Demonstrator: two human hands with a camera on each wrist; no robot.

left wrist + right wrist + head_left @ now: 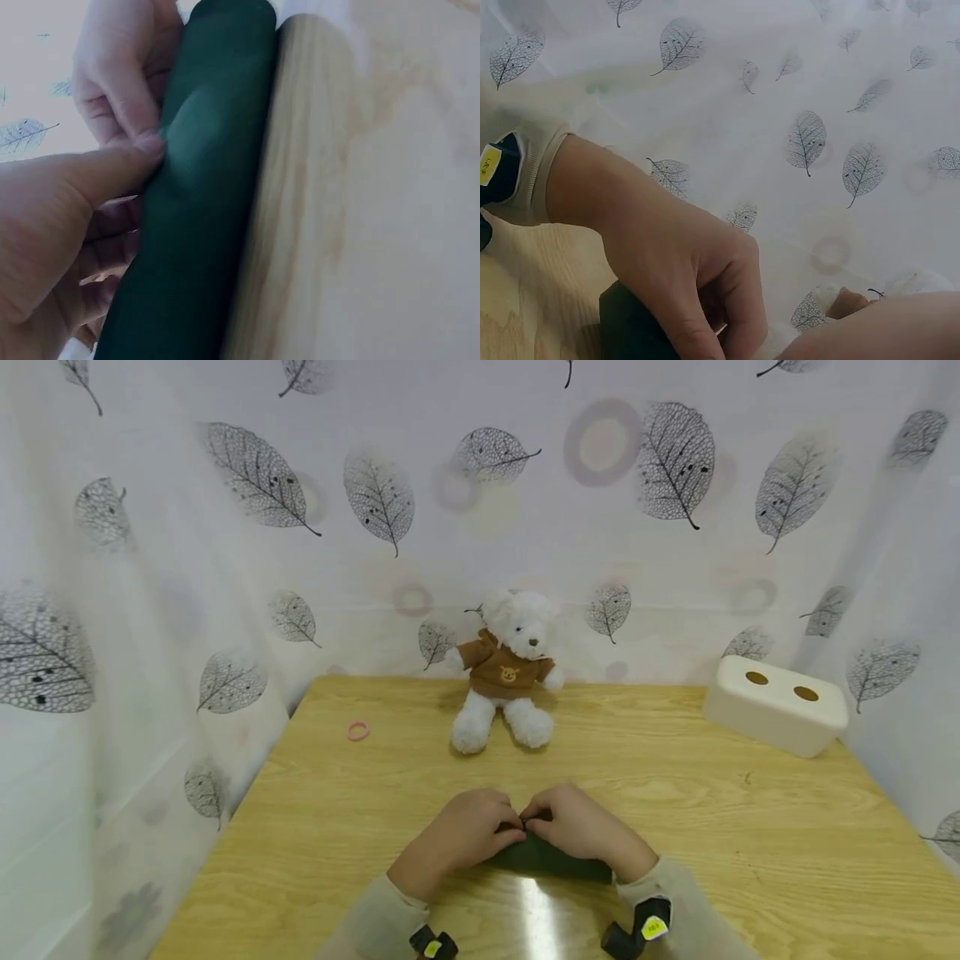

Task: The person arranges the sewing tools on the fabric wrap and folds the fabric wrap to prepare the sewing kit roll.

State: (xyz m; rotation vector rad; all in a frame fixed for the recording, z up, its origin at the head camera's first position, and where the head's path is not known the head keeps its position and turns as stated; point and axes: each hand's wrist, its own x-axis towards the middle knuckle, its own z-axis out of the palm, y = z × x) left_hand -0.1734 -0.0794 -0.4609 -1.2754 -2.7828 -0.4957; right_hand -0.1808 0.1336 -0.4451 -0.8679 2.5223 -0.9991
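A long, dark green, smooth-sided case [555, 860] lies along the table in front of me, its long side towards me. My left hand [472, 827] pinches its upper edge near the middle between thumb and fingers. Right beside it, my right hand [581, 828] pinches the same edge, so the two thumbs nearly meet. Seen from the left wrist, the case [202, 165] runs from top to bottom, with both thumbs on its edge. What the fingertips grip there is mostly hidden. In the right wrist view, one end of the case [630, 326] shows below my left hand [675, 255].
A white teddy bear [506, 670] in a brown top sits at the back of the wooden table [360, 802]. A pink ring [357, 731] lies at the back left. A cream box [776, 706] with two round holes stands at the back right. A leaf-patterned curtain [517, 552] hangs behind.
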